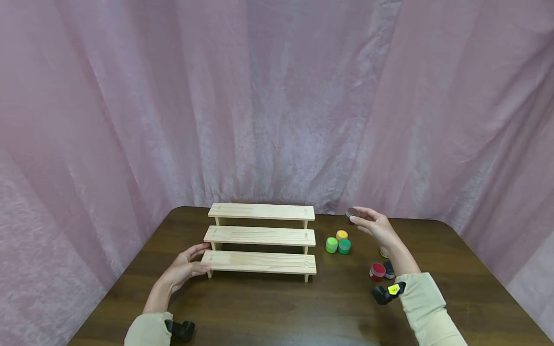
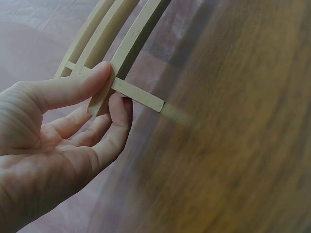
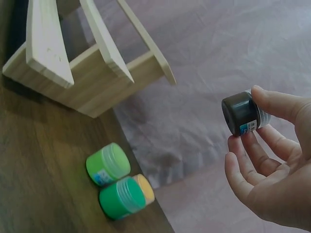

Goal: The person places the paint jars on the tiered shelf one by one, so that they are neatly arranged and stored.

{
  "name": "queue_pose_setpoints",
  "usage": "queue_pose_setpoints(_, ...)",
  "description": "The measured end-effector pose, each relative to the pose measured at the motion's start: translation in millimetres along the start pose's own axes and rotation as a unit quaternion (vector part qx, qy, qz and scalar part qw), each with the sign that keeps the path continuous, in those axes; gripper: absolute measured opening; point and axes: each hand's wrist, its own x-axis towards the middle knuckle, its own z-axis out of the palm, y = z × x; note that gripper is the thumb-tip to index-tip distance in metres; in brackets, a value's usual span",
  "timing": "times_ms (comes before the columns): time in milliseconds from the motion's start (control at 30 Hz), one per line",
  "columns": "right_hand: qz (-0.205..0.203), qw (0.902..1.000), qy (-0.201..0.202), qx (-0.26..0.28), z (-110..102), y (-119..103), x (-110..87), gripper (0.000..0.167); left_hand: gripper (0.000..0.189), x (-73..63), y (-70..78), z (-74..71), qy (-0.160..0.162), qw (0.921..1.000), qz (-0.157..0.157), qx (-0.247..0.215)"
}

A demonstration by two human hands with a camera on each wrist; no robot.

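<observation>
A three-tier wooden shelf (image 1: pixel 259 236) stands at the middle of the table. My left hand (image 1: pixel 185 266) pinches the left end of its lowest board between thumb and fingers, as the left wrist view shows with the thumb (image 2: pixel 95 80) on top. To the right of the shelf, my right hand (image 1: pixel 377 226) holds a small dark brown paint jar (image 3: pixel 241 114) in the air, between thumb and fingertips. Below that hand, a light green jar (image 1: pixel 331 245), a dark green jar (image 1: pixel 344 246) and a yellow jar (image 1: pixel 342 235) stand close together on the table.
By the right forearm stand a red jar (image 1: pixel 377 272) and a dark jar (image 1: pixel 389 270); another jar (image 1: pixel 383 253) is mostly hidden behind the wrist. A pink curtain (image 1: pixel 277 105) hangs behind the brown table (image 1: pixel 277 312).
</observation>
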Motion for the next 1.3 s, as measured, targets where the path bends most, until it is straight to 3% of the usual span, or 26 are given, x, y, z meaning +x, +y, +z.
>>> queue_pose_setpoints(333,-0.014,0.9998,-0.014,-0.001,25,-16,17.9,0.065,0.084,1.6,-5.2,-1.6,-0.003,1.0,0.0,-0.009)
queue_pose_setpoints(667,-0.031,0.9992,-0.025,0.012,52,-33,33.9,0.058,0.082,2.4,-0.4,4.3,-0.008,0.9997,0.005,-0.021)
queue_pose_setpoints(1300,-0.049,0.9963,-0.059,0.039,101,-56,47.5,0.053,0.077,6.1,2.3,11.6,-0.004,0.9998,-0.006,-0.017)
